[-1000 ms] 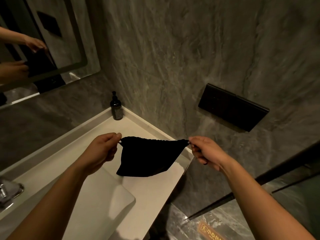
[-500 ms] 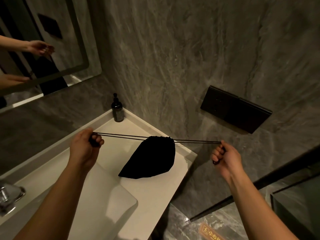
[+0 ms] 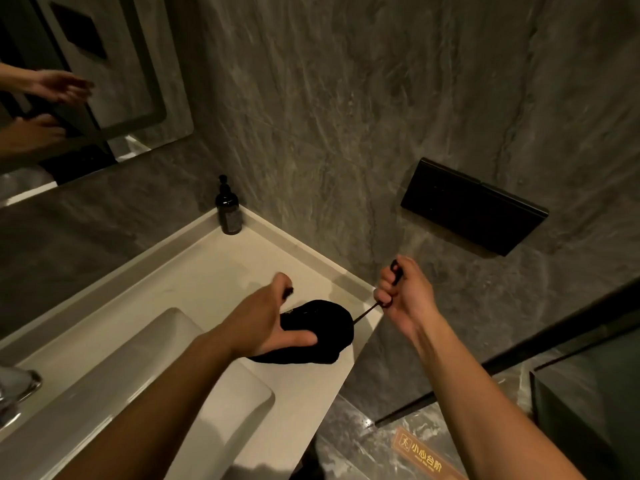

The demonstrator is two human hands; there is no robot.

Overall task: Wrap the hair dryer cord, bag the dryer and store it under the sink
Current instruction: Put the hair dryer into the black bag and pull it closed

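A black drawstring bag (image 3: 322,327), cinched shut and bulging, lies on the white counter (image 3: 214,271) near its right end. My left hand (image 3: 266,320) rests against the bag's left side, thumb under it, with a bit of black cord at the fingertips. My right hand (image 3: 401,292) is a fist around the drawstring (image 3: 363,311), which runs taut from the bag's mouth up to it. The hair dryer itself is hidden inside the bag.
A dark pump bottle (image 3: 228,211) stands in the counter's back corner. The sink basin (image 3: 166,386) lies under my left forearm, with a chrome faucet (image 3: 17,386) at far left. A black wall panel (image 3: 474,206) hangs at right. A mirror (image 3: 79,77) is upper left.
The bag's mouth has been drawn shut and the bag has come down onto the counter. My left hand moved from the stretched cord to the bag's side; my right hand rose closer in.
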